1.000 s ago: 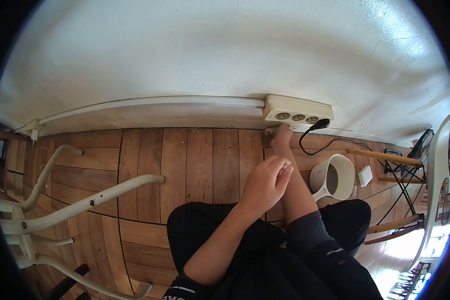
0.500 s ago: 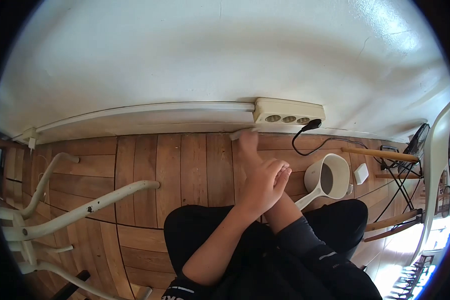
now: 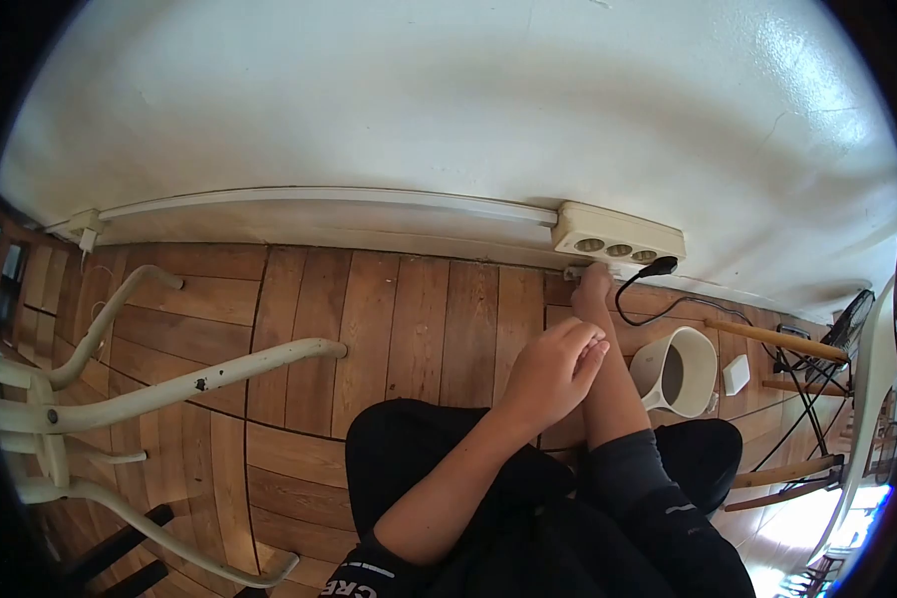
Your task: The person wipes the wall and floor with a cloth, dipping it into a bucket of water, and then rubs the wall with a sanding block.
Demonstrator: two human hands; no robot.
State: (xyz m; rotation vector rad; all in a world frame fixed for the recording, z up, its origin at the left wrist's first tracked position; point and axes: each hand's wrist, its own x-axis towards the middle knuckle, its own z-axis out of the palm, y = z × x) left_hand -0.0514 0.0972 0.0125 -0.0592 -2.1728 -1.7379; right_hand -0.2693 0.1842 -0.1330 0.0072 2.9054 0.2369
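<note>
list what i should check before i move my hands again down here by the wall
- socket strip unplugged: not ok, black plug at its end socket
- cord not under right hand: ok
- right hand's grip on the pale item: cannot tell
- left hand empty: cannot tell, fingers curled
- pot upright on floor: ok

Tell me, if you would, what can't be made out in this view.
Head view:
- Left hand: palm hidden by curled fingers.
- Pale item at the right hand: partly covered by it.
- Pale-legged furniture: cut off by left edge.
- Pot handle: end behind the forearm.
</note>
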